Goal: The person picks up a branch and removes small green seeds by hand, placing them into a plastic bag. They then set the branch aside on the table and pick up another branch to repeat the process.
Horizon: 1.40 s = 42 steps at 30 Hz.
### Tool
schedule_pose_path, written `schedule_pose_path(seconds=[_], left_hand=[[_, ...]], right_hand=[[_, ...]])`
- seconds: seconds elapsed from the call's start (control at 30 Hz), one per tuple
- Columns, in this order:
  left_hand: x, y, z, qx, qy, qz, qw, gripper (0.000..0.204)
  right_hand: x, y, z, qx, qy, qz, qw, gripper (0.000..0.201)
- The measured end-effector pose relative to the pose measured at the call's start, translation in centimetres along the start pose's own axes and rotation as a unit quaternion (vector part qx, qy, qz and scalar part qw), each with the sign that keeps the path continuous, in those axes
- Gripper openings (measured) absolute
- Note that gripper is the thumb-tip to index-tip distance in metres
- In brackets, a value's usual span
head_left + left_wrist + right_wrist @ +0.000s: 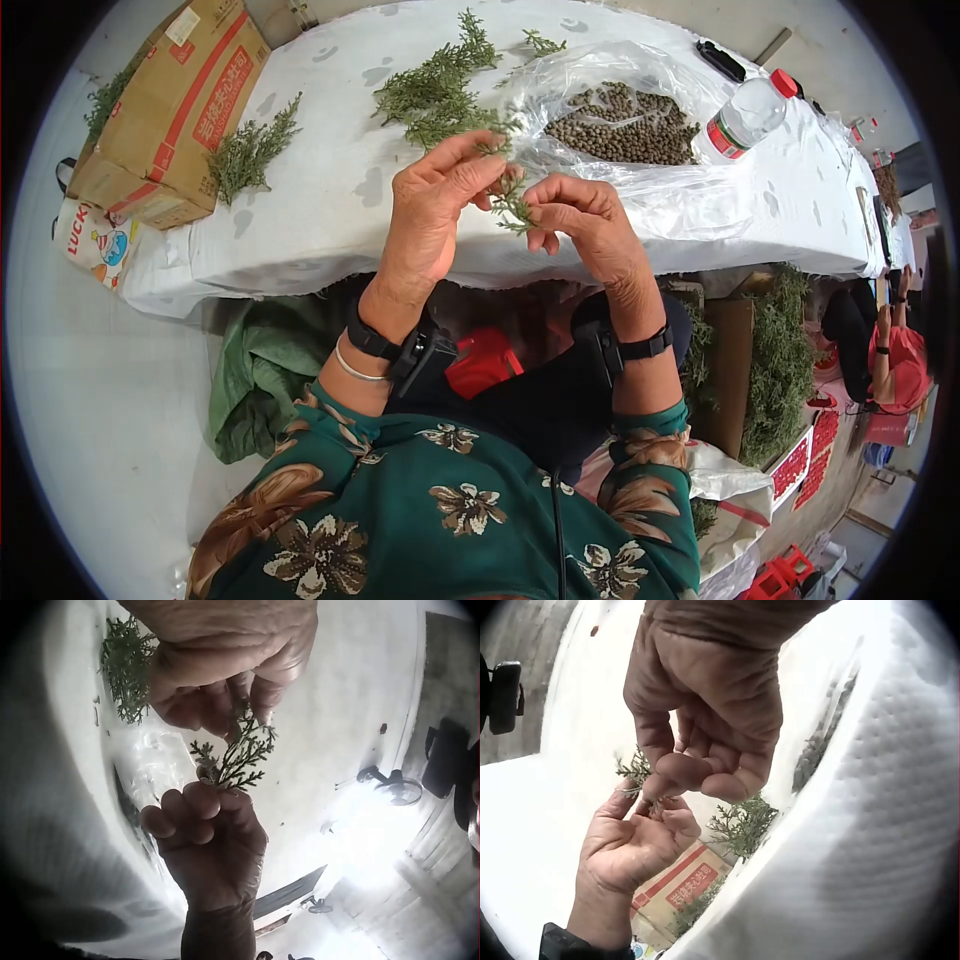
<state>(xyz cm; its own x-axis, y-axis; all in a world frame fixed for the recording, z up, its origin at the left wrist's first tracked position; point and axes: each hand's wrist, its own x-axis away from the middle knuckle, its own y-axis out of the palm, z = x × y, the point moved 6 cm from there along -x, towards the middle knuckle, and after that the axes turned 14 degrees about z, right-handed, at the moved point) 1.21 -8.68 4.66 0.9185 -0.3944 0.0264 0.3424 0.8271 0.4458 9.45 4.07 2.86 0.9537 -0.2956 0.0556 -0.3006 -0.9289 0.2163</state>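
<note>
Over the front edge of the table, both hands pinch a small green conifer sprig (pixel 513 208) between fingertips. My left hand (pixel 432 205) holds it from the left, thumb against the fingers. My right hand (pixel 592 222) grips its right side with thumb and forefinger. The sprig's flat, scaly branchlets (pixel 241 756) spread between the two hands in the left wrist view. From the right wrist, the right fingers hide part of it. Just beyond the hands lies a pile of conifer branches (pixel 440 90). A clear plastic bag (pixel 640 190) holding small brown round seeds or cones (pixel 620 125) sits to the right.
A red-capped bottle (pixel 752 115) stands beside the bag. At left are a cardboard box (pixel 170 120) and another branch (pixel 252 150). Below the white-covered table (pixel 310 215) are a green sack (pixel 265 370) and more greenery (pixel 780 360). Another person (pixel 900 360) sits far right.
</note>
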Motion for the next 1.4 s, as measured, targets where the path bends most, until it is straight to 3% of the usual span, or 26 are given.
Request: schedule_pose_path(seconds=[0.07,0.2,0.3,0.47,0.7,0.97,1.4], left_hand=[[0.0,-0.1,-0.1,-0.015,0.012,-0.006,1.000,0.021],[0.3,-0.6,-0.8,-0.007,0.005,0.030,1.000,0.018],[1.0,-0.5,-1.5,0.007,-0.015,0.044,0.999,0.014],[2.0,-0.1,-3.1,-0.004,-0.040,0.041,0.998,0.013],[2.0,0.2,-3.4,-0.032,-0.005,0.047,0.998,0.014],[2.0,0.4,-3.8,-0.033,0.024,0.072,0.997,0.014],[2.4,0.8,-3.8,-0.051,0.046,0.064,0.996,0.015]], right_hand=[[0.0,0.1,0.1,0.016,0.008,-0.015,1.000,0.014],[-0.4,-0.7,0.3,0.061,-0.039,0.047,0.996,0.017],[-0.8,-1.6,-0.5,0.024,-0.093,0.148,0.984,0.020],[-1.1,-1.2,-0.6,-0.059,-0.095,0.147,0.983,0.021],[-1.6,-0.4,-0.6,-0.130,-0.089,0.111,0.981,0.019],[-1.8,-0.7,-0.4,-0.150,-0.104,0.160,0.970,0.016],[-1.8,-1.1,0.0,-0.166,-0.098,0.154,0.969,0.010]])
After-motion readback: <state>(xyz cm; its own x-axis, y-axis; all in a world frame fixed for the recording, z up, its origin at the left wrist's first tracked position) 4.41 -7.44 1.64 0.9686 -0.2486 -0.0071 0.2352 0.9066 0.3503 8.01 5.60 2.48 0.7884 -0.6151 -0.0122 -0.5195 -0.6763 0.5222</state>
